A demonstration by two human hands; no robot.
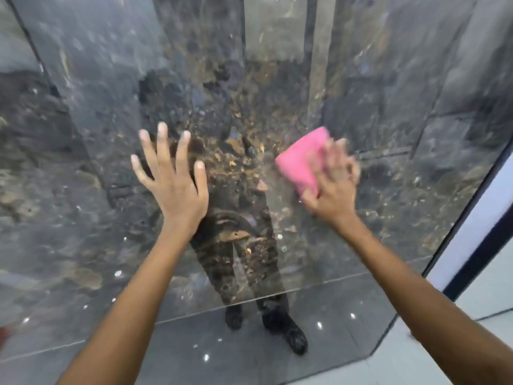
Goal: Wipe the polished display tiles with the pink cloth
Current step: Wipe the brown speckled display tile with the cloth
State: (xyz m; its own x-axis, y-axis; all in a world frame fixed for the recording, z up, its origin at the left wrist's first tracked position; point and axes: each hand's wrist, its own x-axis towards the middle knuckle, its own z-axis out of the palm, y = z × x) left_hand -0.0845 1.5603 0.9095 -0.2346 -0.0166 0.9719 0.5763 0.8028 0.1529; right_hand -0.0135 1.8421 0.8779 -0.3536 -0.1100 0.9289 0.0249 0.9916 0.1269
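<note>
A large polished dark marble display tile (91,151) with gold veining stands upright in front of me and fills most of the view. My left hand (173,176) lies flat against it, fingers spread and straight. My right hand (333,184) presses a folded pink cloth (301,159) against the tile to the right of centre. That hand is motion-blurred, its thumb curls under the cloth's lower edge and its fingers cover the cloth's right side. The glossy surface mirrors a person's legs and dark shoes.
A second dark tile (16,45) adjoins on the left behind a black seam. Below the tile is a dark glossy base strip (194,348) speckled with light reflections. A white panel with a dark frame (472,226) and light floor tiles (416,370) lie on the right.
</note>
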